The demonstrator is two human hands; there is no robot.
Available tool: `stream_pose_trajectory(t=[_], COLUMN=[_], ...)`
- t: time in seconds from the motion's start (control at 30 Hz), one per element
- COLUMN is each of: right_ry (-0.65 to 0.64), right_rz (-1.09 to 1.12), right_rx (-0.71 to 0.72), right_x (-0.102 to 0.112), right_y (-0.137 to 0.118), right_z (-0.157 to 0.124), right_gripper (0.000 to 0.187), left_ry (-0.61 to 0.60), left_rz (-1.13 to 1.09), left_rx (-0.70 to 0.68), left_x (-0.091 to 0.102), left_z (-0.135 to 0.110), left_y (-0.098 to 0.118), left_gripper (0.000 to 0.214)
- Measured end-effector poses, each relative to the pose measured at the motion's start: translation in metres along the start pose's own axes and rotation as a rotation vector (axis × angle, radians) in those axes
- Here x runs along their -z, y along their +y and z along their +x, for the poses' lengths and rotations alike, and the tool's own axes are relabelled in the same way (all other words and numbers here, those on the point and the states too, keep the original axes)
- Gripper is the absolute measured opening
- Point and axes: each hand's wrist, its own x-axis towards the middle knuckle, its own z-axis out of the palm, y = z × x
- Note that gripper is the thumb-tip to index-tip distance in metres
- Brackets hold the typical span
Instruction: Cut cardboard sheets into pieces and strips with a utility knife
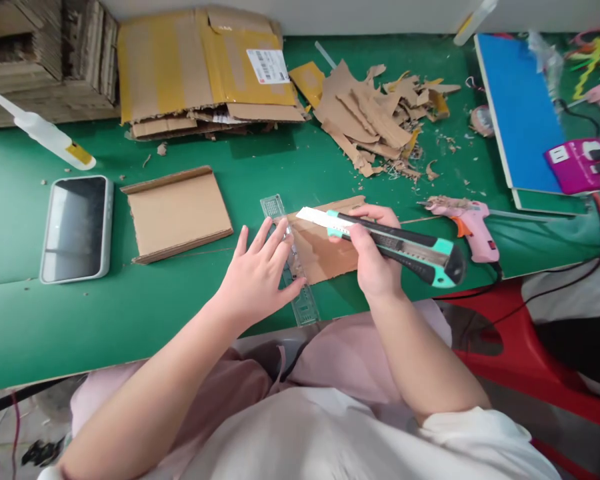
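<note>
Knife (pixel 398 243), pointing left, long axis slanted

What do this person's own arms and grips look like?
The left grip and right grip are bare human hands, with no gloves, rings or watch visible. The left forearm and right forearm are bare too, without cables or markings. The white right sleeve ends near the elbow; only a sliver of the white left sleeve shows.

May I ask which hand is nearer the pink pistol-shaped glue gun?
Right: the right hand is left of the glue gun; the left hand, on the clear plastic ruler, is farther left.
</note>
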Motion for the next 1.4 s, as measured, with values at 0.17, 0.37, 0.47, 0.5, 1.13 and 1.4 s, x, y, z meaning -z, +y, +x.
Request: stream_pose_trajectory(t=[0.17,0.37,0.47,0.5,1.13,1.4], right_ry=[-0.051,0.054,0.068,0.063,-0.083,-0.085], right_rz=[-0.211,-0.433,-0.528,-0.544,-0.577,-0.611], right_rx=[0.086,0.193,0.274,0.286,0.277,0.259], right_x=[-0.006,-0.015,-0.020,-0.021,-0.025,-0.024], right_y=[-0.016,-0.006,0.001,0.003,0.000,-0.001], right_z=[-0.011,-0.017,-0.017,-0.016,-0.017,-0.019], right_gripper=[0.026,0.022,0.021,0.021,0.025,0.023], left_ry=[-0.001,-0.018,-0.014,-0.014,-0.010,-0.031], left_rz=[0.005,0.011,0.015,0.016,-0.023,-0.023], left_rx=[0.001,0.004,0.006,0.004,0.008,0.015], left_x=[-0.001,-0.002,-0.002,-0.001,0.002,0.001], left_z=[0.000,0.001,0.001,0.001,0.001,0.001], left_y=[-0.002,-0.002,-0.001,-0.001,-0.002,-0.001], left_gripper=[0.068,0.065,0.064,0.065,0.068,0.069])
